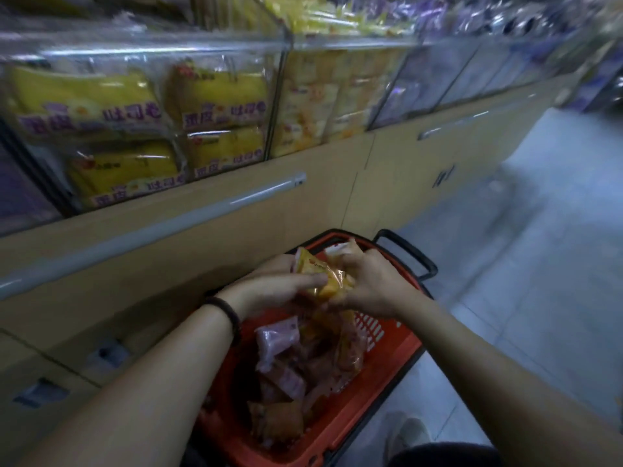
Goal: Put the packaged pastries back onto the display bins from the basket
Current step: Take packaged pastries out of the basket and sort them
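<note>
Shop aisle ahead of us, pale floor tiles (526, 264) running off to the right, and a long tan cabinet (168, 264) along the left carrying clear display bins (161, 52). We see yellow packaged loaves (219, 96) stacked behind the nearest bin fronts, paler yellow packets (310, 106) in the next compartment, and purple-toned ones further along, too blurred for us to read.

Down below us sits the red basket (377, 375) on the floor, tight against the cabinet, its black handle (411, 254) folded to the far side. Inside we spot pink-wrapped pastries (279, 335) and orange-wrapped ones (350, 348) heaped together.

Both of our hands are up over the basket. Our left hand (279, 291), a dark band (226, 311) on its wrist, is closed on a yellow-orange packaged pastry (323, 274), thumb pressed across its wrapper. Our right hand (371, 284) grips the same bundle from the other side, fingers curled over the top, and a white-edged packet (340, 249) pokes out above its knuckles. The pastry is held between the two hands, above the basket's far end and below the bins.
</note>
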